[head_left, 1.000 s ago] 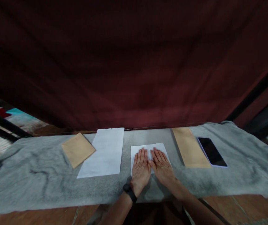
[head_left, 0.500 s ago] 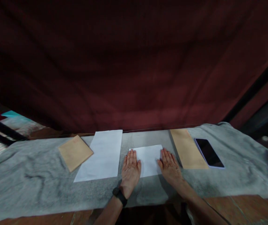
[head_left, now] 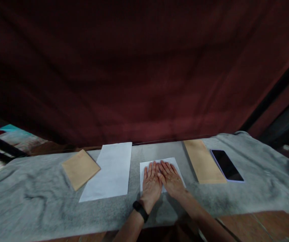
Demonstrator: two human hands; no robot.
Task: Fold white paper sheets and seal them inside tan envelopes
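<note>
A small white sheet of paper (head_left: pixel 173 162) lies flat on the grey cloth (head_left: pixel 109 215) in front of me. My left hand (head_left: pixel 151 181) rests palm down on its left half, fingers stretched out, a dark band round the wrist. Beside it, my right hand (head_left: pixel 171 179) lies flat on the paper too, its thumb side touching the left hand. The two hands cover most of the paper's middle and near part.
A larger white sheet (head_left: pixel 111 171) lies to the left, overlapped by a square brown envelope (head_left: pixel 80 168). On the right are a long brown envelope (head_left: pixel 203 163) and a phone (head_left: pixel 227 165) with a dark screen. A dark red curtain (head_left: pixel 144 84) hangs behind the cloth.
Half a second ago my hands lay apart at the paper's side edges; now they are together over its middle, as they were one second ago. The paper stays in about the same place.
</note>
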